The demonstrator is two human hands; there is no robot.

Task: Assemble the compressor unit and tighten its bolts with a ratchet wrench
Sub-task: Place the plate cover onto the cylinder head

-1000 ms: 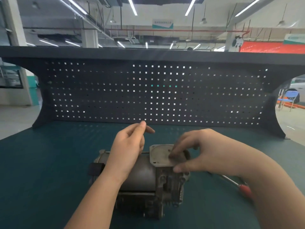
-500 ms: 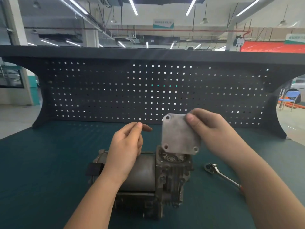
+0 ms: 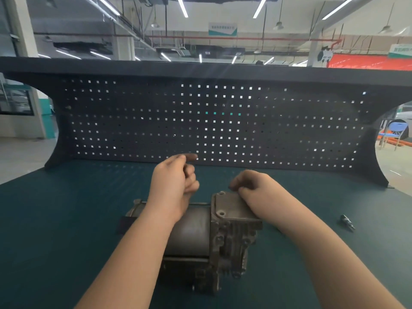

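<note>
Compressor unit (image 3: 209, 239) lies at 6 o'clock on green mat (image 3: 66, 219), motor barrel pointing to 9. Right hand (image 3: 256, 188) curls fingers over far edge of cover plate (image 3: 231, 207), seating it flat on housing top. Left hand (image 3: 174, 186) hovers above barrel, fingers loosely curled, holding nothing visible.

Step judged: align plate. Match all corner holes to housing bores before bolts; 2 holes visible on left edge.

Socket bit (image 3: 346, 223) at 3 o'clock, well apart. Pegboard (image 3: 200, 121) walls off 12; open mat toward 9 and 3.
</note>
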